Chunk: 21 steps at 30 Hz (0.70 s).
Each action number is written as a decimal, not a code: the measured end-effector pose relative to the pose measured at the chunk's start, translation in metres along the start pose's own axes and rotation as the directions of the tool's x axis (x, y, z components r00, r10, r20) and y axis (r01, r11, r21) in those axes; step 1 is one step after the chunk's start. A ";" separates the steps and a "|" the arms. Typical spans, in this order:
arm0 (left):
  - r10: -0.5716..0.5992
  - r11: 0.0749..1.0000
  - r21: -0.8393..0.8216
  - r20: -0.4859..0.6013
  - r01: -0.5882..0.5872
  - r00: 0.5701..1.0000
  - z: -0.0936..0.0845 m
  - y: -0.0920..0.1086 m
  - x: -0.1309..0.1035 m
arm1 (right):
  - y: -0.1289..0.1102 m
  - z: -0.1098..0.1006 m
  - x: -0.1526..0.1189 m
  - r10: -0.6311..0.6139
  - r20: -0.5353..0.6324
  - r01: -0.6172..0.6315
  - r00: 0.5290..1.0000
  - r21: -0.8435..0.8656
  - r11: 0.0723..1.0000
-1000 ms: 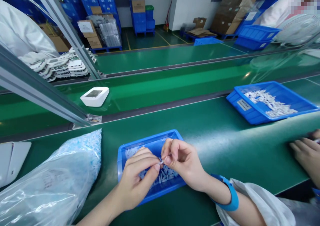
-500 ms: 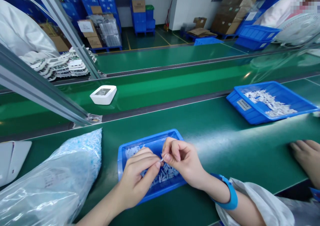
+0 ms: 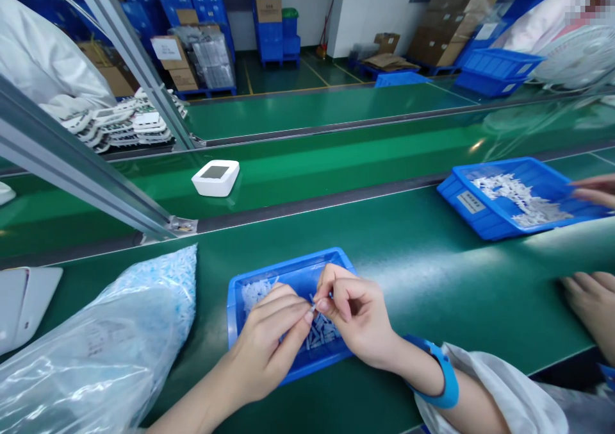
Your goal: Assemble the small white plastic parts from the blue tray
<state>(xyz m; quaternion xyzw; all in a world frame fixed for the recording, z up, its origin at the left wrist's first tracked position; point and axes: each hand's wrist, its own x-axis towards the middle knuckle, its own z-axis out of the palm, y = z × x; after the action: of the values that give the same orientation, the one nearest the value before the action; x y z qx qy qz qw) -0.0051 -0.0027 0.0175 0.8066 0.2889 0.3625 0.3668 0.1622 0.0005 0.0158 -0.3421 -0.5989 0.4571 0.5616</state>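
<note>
Both my hands meet above a blue plastic bin (image 3: pixel 288 268). Thumb and fingers of my left hand (image 3: pixel 276 334) pinch one end of a small white plastic piece (image 3: pixel 313 307). My right hand (image 3: pixel 358 315), with a blue wristband (image 3: pixel 444 383) on its wrist, pinches the other end. Fingertips cover most of the piece, so its exact kind is unclear. Inside the bin, small whitish pieces (image 3: pixel 257 291) lie at the left, and pale narrow strips (image 3: pixel 323 333) lie under my hands.
A clear bag (image 3: pixel 110 331) of small blue-white pieces lies at left. A white square device (image 3: pixel 216 178) sits on the green conveyor belt. At right stands a blue tray (image 3: pixel 485 222) of white parts, with a co-worker's hands (image 3: pixel 593 309) near it. A metal post (image 3: pixel 86 158) rises at left.
The white device has moved right along the belt. A co-worker's hand has come into view at the right tray. My hands keep almost the same pinch over the bin.
</note>
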 end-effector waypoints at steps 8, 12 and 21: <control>-0.005 0.999 0.032 0.025 0.004 1.000 0.000 0.001 -0.001 | 0.001 -0.005 -0.001 -0.069 0.094 0.080 0.993 -0.114 0.990; -0.010 0.999 0.032 0.028 0.010 1.000 0.000 0.001 -0.001 | 0.002 -0.006 -0.001 -0.073 0.100 0.082 0.992 -0.089 0.993; -0.028 0.990 0.139 -0.002 0.028 1.000 0.003 -0.001 0.000 | 0.009 0.005 -0.011 -0.149 -0.029 0.139 0.988 -0.223 0.965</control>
<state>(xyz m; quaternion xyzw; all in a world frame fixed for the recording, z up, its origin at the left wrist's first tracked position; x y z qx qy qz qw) -0.0024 -0.0031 0.0153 0.8259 0.3247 0.3365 0.3149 0.1583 -0.0073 0.0036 -0.3680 -0.6564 0.3378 0.5653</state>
